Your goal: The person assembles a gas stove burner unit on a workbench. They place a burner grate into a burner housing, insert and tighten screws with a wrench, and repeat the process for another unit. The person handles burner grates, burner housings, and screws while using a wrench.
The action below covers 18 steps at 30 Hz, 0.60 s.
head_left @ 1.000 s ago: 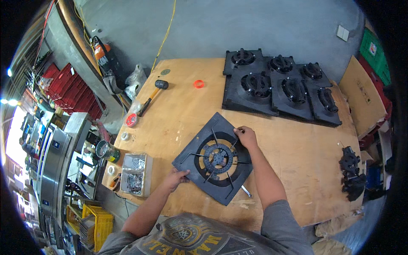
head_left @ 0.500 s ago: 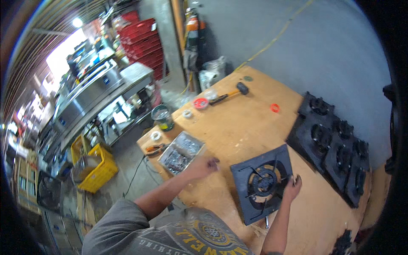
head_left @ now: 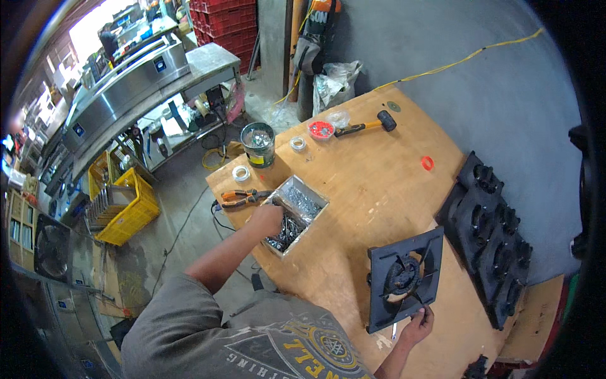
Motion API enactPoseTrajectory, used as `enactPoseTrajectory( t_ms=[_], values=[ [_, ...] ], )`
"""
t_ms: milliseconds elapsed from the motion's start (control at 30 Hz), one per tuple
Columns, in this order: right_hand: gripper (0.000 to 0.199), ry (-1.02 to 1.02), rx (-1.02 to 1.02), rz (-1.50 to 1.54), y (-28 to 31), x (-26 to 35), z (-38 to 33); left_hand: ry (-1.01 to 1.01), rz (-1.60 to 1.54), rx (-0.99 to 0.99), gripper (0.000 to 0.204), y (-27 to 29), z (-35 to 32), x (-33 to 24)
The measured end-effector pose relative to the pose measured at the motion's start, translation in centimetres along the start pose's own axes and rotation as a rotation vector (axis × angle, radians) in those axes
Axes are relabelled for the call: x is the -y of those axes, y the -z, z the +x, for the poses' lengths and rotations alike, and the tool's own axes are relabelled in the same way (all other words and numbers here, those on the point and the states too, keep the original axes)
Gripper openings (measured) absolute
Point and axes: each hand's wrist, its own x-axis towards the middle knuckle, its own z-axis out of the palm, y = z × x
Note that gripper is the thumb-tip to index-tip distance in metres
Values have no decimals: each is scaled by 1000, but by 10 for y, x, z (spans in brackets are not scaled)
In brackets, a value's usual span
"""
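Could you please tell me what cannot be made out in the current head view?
Head view, now:
Left hand: its fingertips are hidden by the hand itself, inside the divided box, so any grip is unclear.
Black burner: underside hidden by its own top.
Dark part: cut off by the lower edge.
Red tub: contents too small to identify.

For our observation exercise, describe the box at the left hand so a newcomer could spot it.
On the wooden tabletop, find the left edge, beside the orange-handled pliers. There sits the box, the left hand in it. Unlike the round bucket, it is rectangular and divided in two.
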Motion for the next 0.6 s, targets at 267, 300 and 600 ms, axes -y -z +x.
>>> enactPoseTrajectory(
  t_ms=[267, 300, 600],
  values=[
    [19, 57, 219, -107, -65, 42, -36, -117, -6, 64, 46, 6, -12, -3],
    [19, 106, 238, -137, -78, 31, -41, -143, -10, 78, 46, 2, -10, -1],
    [18, 247, 656, -278, -136, 98, -73, -244, 16, 110, 29, -4, 1, 8]
  ],
)
